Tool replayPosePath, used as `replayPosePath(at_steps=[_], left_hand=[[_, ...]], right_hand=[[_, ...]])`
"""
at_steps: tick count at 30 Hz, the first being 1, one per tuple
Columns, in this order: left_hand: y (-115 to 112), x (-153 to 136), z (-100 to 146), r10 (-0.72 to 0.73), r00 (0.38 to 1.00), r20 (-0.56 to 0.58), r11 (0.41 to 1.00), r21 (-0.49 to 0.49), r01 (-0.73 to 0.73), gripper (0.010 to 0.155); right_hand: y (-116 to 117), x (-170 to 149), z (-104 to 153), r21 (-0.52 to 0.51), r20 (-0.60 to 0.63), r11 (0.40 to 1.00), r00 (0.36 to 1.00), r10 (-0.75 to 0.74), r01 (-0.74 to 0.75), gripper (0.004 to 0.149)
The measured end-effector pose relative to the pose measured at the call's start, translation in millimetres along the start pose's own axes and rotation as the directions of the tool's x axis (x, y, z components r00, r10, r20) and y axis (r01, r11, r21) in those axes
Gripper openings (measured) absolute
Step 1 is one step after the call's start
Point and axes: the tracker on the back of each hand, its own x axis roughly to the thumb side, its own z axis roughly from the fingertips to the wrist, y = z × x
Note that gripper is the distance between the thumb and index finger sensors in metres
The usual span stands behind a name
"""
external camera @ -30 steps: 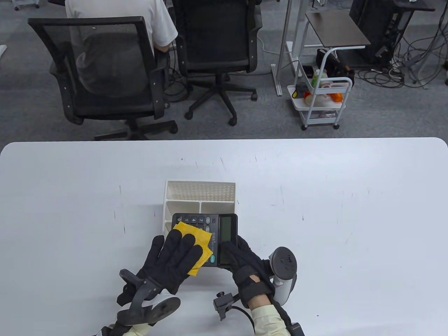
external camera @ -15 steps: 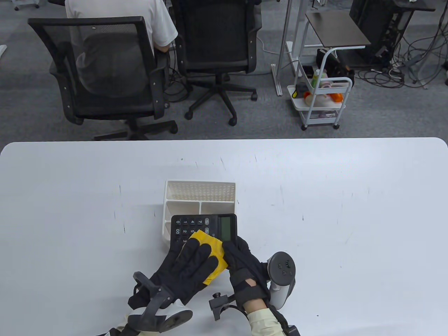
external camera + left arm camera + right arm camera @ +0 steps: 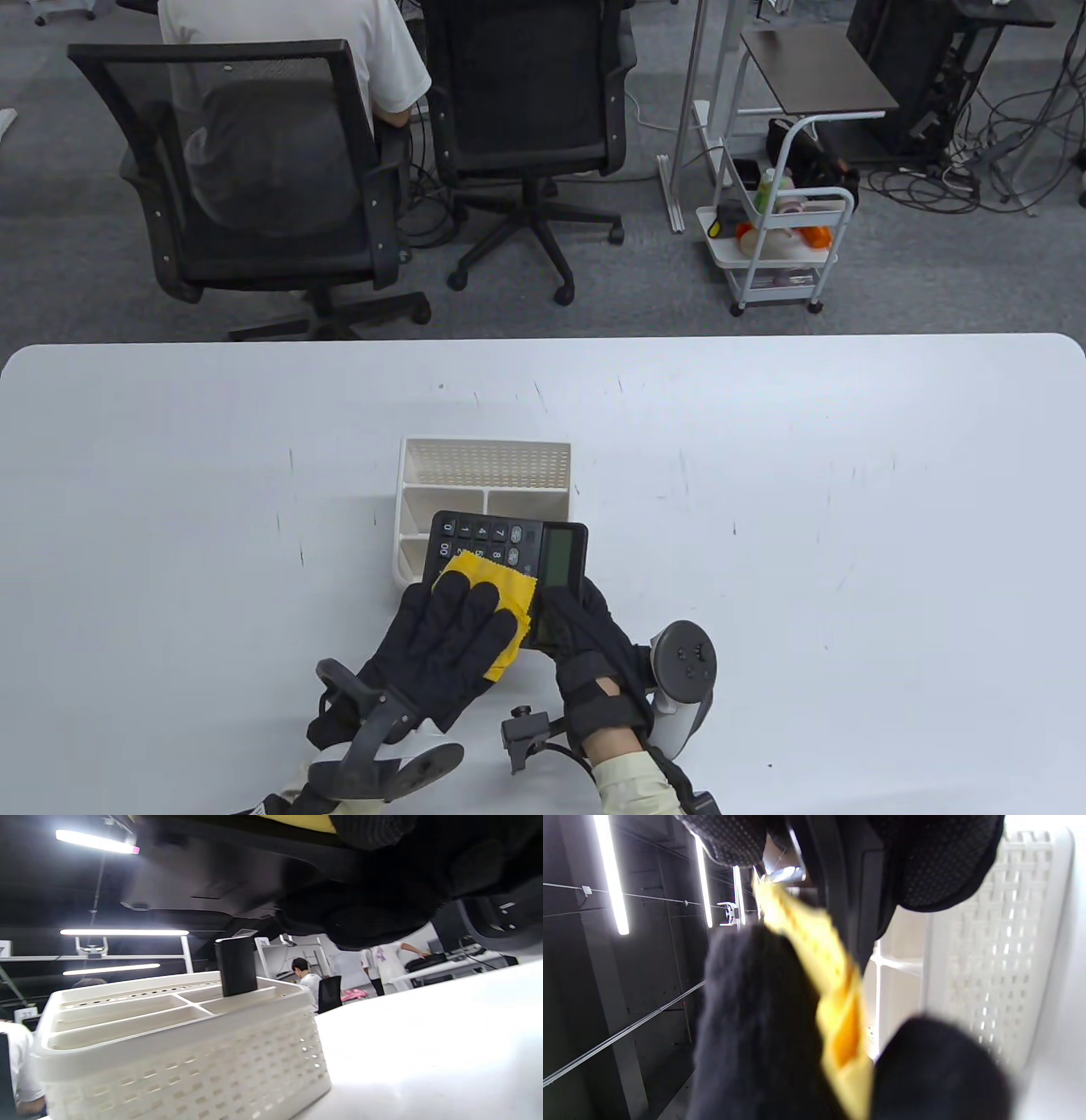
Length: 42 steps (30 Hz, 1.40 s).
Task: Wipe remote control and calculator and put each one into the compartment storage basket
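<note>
Since half a second earlier, the calculator had shifted slightly right and tilted clockwise, and the left hand had drawn the yellow cloth back toward the keypad. It hung above the near edge of the compartment storage basket, long axis left to right, display toward the right. The left hand's fingers lay straight and slightly spread, pressing the cloth on the keys. The right hand gripped the display end, fingers curled round it. A remote control stood upright in a basket compartment.

One calculator, one cloth, one basket
</note>
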Motion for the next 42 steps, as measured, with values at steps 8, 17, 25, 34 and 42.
replayPosePath(at_steps=[8, 17, 25, 34, 42], left_hand=[[1.4, 2.0, -1.0, -0.075, 0.997, 0.006, 0.997, 0.025, 0.075, 0.061], [7.5, -20.0, 5.8, -0.052, 0.993, -0.106, 0.996, 0.063, 0.059, 0.059], [7.5, 1.4, 1.5, -0.025, 0.999, 0.026, 0.999, 0.046, 0.024, 0.056], [4.1, -15.0, 2.6, -0.039, 0.997, -0.066, 0.999, 0.003, 0.039, 0.066], [12.7, -12.1, 3.8, -0.051, 0.997, -0.064, 0.995, 0.083, 0.056, 0.057]], right_hand=[[-5.9, -0.2, 0.5, -0.038, -0.037, 0.999, 0.999, -0.033, 0.032, 0.061], [-13.6, 0.7, 0.3, -0.069, -0.024, 0.994, 0.996, -0.088, 0.086, 0.060], [-6.3, -1.7, 3.2, -0.063, -0.007, 0.998, 1.000, -0.029, 0.028, 0.059], [-6.7, 1.5, 2.5, -0.049, 0.025, 0.999, 0.999, 0.026, -0.024, 0.059], [-10.6, 0.4, 1.7, -0.067, 0.018, 0.998, 1.000, -0.004, 0.005, 0.059]])
